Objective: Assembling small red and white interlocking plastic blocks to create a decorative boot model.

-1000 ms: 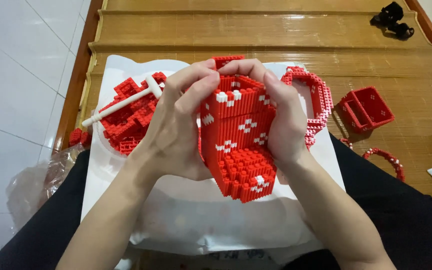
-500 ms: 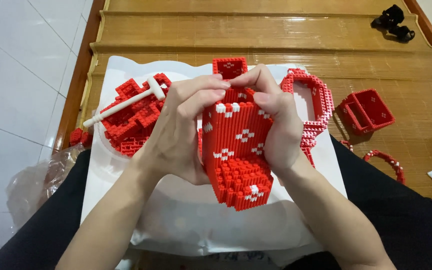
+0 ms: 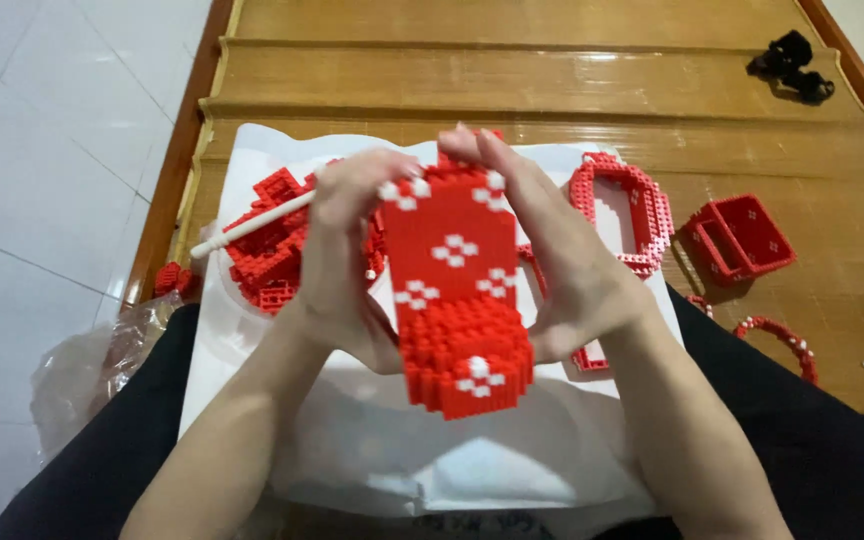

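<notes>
Wooden steps (image 3: 552, 70) run across the top of the view, pale floor tiles (image 3: 42, 150) off to the left, and a white sheet (image 3: 372, 460) lies spread over the person's lap and the edge of the lowest step. Both hands are up over that sheet, clamped on a red brick model (image 3: 457, 290), a tall block studded with small white flower shapes. The left hand (image 3: 347, 260) wraps the model's left side, fingers curled over the top edge, thumb tucked in against the face. The right hand (image 3: 562, 260) presses the right side, fingers straight and close together, tips meeting the left hand's up at the top of the block. The model stands lifted, clear of the sheet, its thicker stepped foot pointing down toward the lap.

Just behind the left hand sits a heap of loose red bricks (image 3: 267, 250), with a white stick tool (image 3: 252, 225) lying slanted across it. Behind the right hand, a red and white brick ring frame (image 3: 622, 205) rests on the sheet's far corner. Further right, on the bare wood, a small red open box (image 3: 742, 240), and nearer the knee a curved red brick strip (image 3: 777, 340). Far left, a crumpled clear plastic bag (image 3: 82, 380) on the tiles. Up at the top right corner, a small black object (image 3: 792, 65) on the upper step, too small to make out.
</notes>
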